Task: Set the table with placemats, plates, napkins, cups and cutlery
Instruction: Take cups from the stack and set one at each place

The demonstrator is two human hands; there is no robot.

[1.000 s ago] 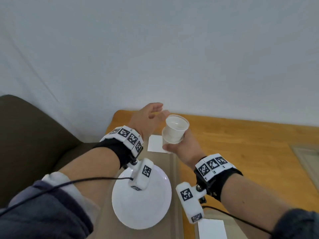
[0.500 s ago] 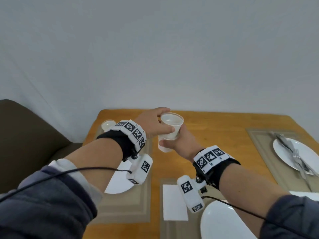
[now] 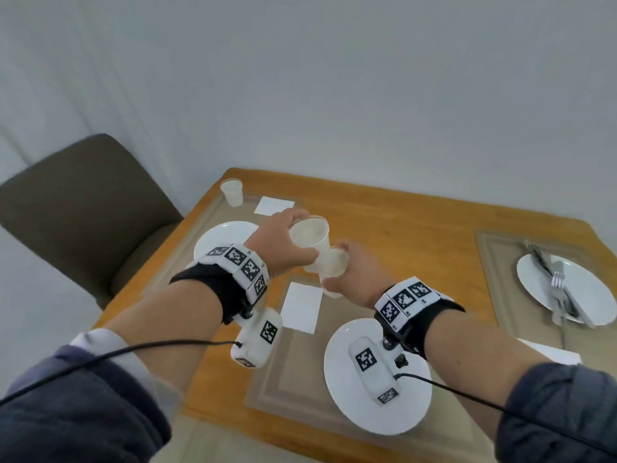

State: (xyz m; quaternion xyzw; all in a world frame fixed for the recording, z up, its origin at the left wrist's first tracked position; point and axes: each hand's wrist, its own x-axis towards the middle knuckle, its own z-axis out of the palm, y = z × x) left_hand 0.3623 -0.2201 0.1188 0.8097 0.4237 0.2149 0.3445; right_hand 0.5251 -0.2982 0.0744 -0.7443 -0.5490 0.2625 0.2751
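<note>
My left hand (image 3: 278, 247) grips a white plastic cup (image 3: 310, 234) by its side, lifted just above and left of the cup stack (image 3: 334, 265) that my right hand (image 3: 359, 279) holds. Both hands hover over the wooden table (image 3: 400, 222) between two settings. Another cup (image 3: 232, 192) stands at the far left corner beside a white napkin (image 3: 274, 205). A white plate (image 3: 220, 238) lies on the left placemat (image 3: 187, 262). The near placemat (image 3: 293, 392) carries a napkin (image 3: 302, 307) and a plate (image 3: 337, 389).
A brown chair (image 3: 83, 208) stands at the table's left end. On the right placemat (image 3: 494, 248), a plate (image 3: 587, 289) holds a fork and knife (image 3: 556, 282), with a napkin (image 3: 551, 350) near it. A white wall runs behind the table.
My view has risen and swung, showing more of the table. My left hand has closed on the top cup and pulled it off the stack in my right hand.
</note>
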